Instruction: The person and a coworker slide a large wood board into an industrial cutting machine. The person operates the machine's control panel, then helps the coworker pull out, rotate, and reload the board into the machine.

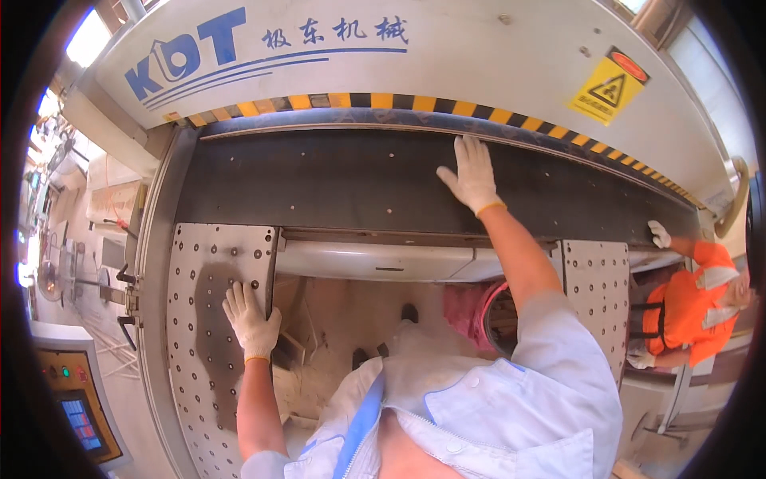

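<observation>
Left grip point(252, 323) splayed on table point(214, 249), right grip point(473, 177) splayed over bed point(319, 176) — machine point(479, 64) (blue-lettered, yellow-labelled)

"Where's that left grip point(254, 326)?"

"Gloved, palm down on the studded bench point(183, 351), at the edge of its dark patch point(214, 351)."

"And the right grip point(472, 177)?"

"Gloved too, spread over the machine point(495, 60)'s black bed point(319, 184), near the striped edge point(383, 101)."

"Anyone else?"

"A co-worker point(678, 303) in orange, far right, one gloved hand point(660, 234) by the bed's end."
</observation>
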